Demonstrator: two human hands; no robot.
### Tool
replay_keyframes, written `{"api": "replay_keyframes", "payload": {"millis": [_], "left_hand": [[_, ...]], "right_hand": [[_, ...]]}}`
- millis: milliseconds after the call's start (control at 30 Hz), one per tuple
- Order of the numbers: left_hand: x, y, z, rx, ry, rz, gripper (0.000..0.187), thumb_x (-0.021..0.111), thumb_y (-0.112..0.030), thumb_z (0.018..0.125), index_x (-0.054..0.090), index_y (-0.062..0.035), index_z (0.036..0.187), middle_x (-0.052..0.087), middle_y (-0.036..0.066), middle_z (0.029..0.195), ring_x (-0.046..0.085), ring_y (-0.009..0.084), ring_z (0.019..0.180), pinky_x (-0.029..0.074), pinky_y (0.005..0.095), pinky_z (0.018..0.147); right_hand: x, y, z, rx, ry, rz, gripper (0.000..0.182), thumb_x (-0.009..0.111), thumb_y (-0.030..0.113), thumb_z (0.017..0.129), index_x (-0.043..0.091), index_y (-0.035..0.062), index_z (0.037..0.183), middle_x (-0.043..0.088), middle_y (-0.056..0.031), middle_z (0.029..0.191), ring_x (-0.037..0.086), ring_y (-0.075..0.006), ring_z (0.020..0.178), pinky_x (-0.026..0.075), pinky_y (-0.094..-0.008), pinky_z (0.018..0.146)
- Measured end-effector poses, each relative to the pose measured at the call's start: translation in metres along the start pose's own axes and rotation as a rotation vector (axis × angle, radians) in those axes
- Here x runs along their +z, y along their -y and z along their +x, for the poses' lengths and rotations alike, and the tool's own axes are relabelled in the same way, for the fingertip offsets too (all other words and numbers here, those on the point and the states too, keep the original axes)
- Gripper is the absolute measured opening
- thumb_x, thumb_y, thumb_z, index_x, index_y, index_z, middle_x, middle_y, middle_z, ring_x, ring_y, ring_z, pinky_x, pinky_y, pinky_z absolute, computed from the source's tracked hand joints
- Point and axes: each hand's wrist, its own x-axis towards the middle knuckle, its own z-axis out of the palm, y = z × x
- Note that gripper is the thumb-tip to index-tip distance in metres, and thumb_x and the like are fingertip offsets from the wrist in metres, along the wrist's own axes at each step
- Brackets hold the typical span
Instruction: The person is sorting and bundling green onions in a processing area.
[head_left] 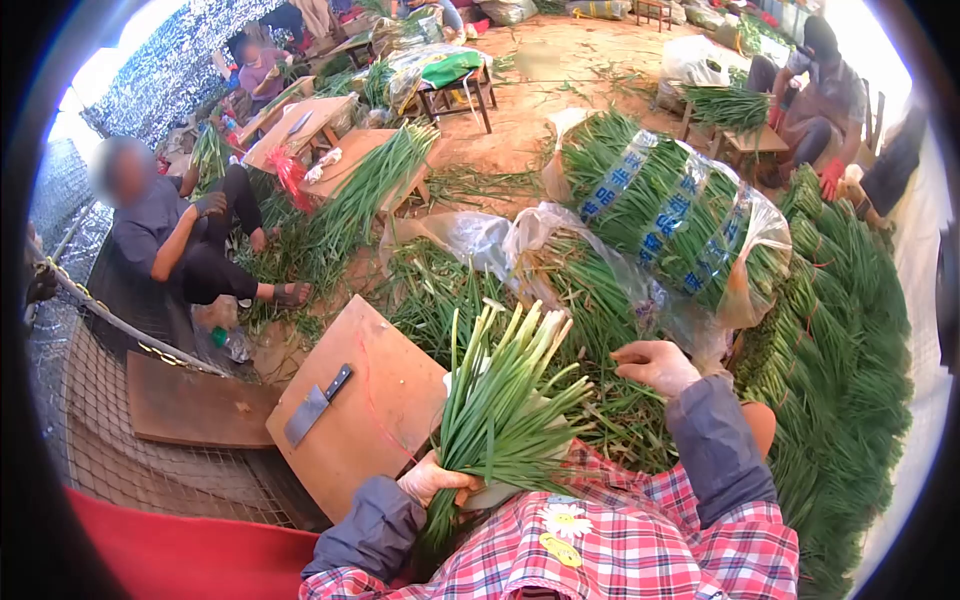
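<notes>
Head view. A bunch of green onions (500, 400) is gripped by the left hand (436, 480) at lower centre of the frame, fingers clenched around the stalks near the base, cut tops fanned up and to the right. The bunch is held just above the right edge of a wooden cutting board (370, 440). A cleaver (314, 406) is seen flat on the board, left of the bunch, blade toward lower left.

The right hand (655, 366) is seen right of centre, palm down, fingers loosely curled and holding nothing, resting over the loose greens (620, 420) piled there. It is well apart from the bunch.

Behind the hand, plastic-wrapped bundles (665, 215) with blue printed bands are stacked at upper centre-right. A large heap of green onions (850, 370) is laid along the right edge.

At left, a seated person (175, 240) is seen on the ground beside more greens. Another person (825, 95) is seated at upper right by a low table (755, 140).
</notes>
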Motion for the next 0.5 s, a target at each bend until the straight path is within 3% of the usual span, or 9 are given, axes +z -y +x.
{"api": "replay_keyframes", "payload": {"millis": [100, 233, 267, 300, 367, 400, 433, 467, 500], "left_hand": [[-0.006, 0.01, 0.007, 0.02, 0.041, -0.043, 0.025, 0.069, -0.004, 0.064, 0.06, 0.0043, 0.087, 0.06, 0.015, 0.07, 0.054, 0.0209, 0.046, 0.043, 0.0286, 0.044], [-0.011, 0.021, 0.014, -0.035, 0.081, -0.141, 0.017, 0.066, -0.006, 0.066, 0.06, 0.0052, 0.077, 0.058, 0.015, 0.063, 0.05, 0.02, 0.042, 0.038, 0.0292, 0.041], [-0.011, 0.026, 0.015, -0.009, 0.061, -0.194, 0.017, 0.064, -0.006, 0.069, 0.059, 0.0056, 0.08, 0.056, 0.015, 0.06, 0.049, 0.0197, 0.041, 0.037, 0.0293, 0.04], [-0.01, 0.027, 0.012, -0.033, -0.018, -0.133, 0.018, 0.064, -0.006, 0.069, 0.058, 0.0055, 0.081, 0.056, 0.015, 0.059, 0.049, 0.0197, 0.041, 0.036, 0.0291, 0.04], [-0.003, 0.019, 0.014, -0.087, -0.09, 0.032, 0.02, 0.064, -0.006, 0.069, 0.058, 0.0053, 0.084, 0.055, 0.015, 0.058, 0.048, 0.0196, 0.041, 0.035, 0.0288, 0.04], [-0.009, 0.022, 0.019, 0.002, 0.09, -0.047, 0.022, 0.063, -0.006, 0.07, 0.057, 0.0046, 0.087, 0.054, 0.015, 0.057, 0.048, 0.0194, 0.041, 0.036, 0.0295, 0.04], [-0.025, 0.036, 0.03, 0.039, 0.116, -0.033, 0.021, 0.062, -0.008, 0.071, 0.058, 0.0028, 0.089, 0.057, 0.013, 0.063, 0.052, 0.0212, 0.048, 0.04, 0.0306, 0.046], [-0.04, 0.051, 0.041, 0.076, 0.142, -0.019, 0.021, 0.06, -0.01, 0.072, 0.059, 0.0009, 0.09, 0.059, 0.012, 0.07, 0.056, 0.023, 0.055, 0.044, 0.0316, 0.053], [-0.02, 0.036, 0.019, 0.04, -0.105, -0.114, 0.026, 0.058, -0.01, 0.071, 0.058, 0.0007, 0.095, 0.059, 0.016, 0.072, 0.057, 0.0291, 0.06, 0.047, 0.0359, 0.061]], "right_hand": [[0.027, 0.025, 0.02, -0.286, 0.034, -0.156, 0.058, 0.072, 0.028, 0.07, 0.053, 0.0069, 0.12, 0.057, -0.0171, 0.114, 0.056, -0.0265, 0.103, 0.043, -0.033, 0.088], [0.057, 0.037, 0.065, -0.13, 0.232, -0.422, 0.054, 0.07, 0.036, 0.068, 0.059, 0.0072, 0.113, 0.063, -0.0161, 0.099, 0.06, -0.0271, 0.089, 0.046, -0.0344, 0.079], [0.063, 0.036, 0.071, -0.166, 0.247, -0.335, 0.05, 0.069, 0.038, 0.069, 0.061, 0.0095, 0.109, 0.065, -0.0129, 0.094, 0.061, -0.0254, 0.086, 0.046, -0.0346, 0.077], [0.065, 0.045, 0.071, -0.144, 0.321, -0.352, 0.052, 0.068, 0.041, 0.069, 0.06, 0.0111, 0.111, 0.064, -0.0112, 0.1, 0.061, -0.0258, 0.09, 0.046, -0.0342, 0.08], [0.104, 0.015, 0.099, -0.813, 0.229, -0.499, 0.05, 0.065, 0.038, 0.073, 0.058, 0.0096, 0.113, 0.063, -0.0102, 0.105, 0.06, -0.0251, 0.092, 0.045, -0.0333, 0.084], [0.133, -0.009, 0.125, -1.203, 0.015, -0.659, 0.044, 0.063, 0.033, 0.075, 0.059, 0.0099, 0.112, 0.063, -0.0095, 0.105, 0.06, -0.024, 0.092, 0.046, -0.0332, 0.084], [0.119, 0.018, 0.094, -0.586, 0.38, -0.13, 0.028, 0.06, 0.027, 0.078, 0.065, 0.0113, 0.101, 0.065, -0.0086, 0.098, 0.061, -0.0224, 0.083, 0.048, -0.0334, 0.077], [0.133, 0.013, 0.082, -0.118, 0.333, 0.018, 0.017, 0.059, 0.02, 0.076, 0.068, 0.0105, 0.087, 0.065, -0.0093, 0.084, 0.06, -0.0226, 0.071, 0.049, -0.0345, 0.069], [0.148, -0.009, 0.088, -0.631, 0.137, -0.525, 0.013, 0.061, 0.017, 0.071, 0.067, 0.0103, 0.08, 0.062, -0.0095, 0.073, 0.059, -0.0256, 0.066, 0.048, -0.0363, 0.064]]}}
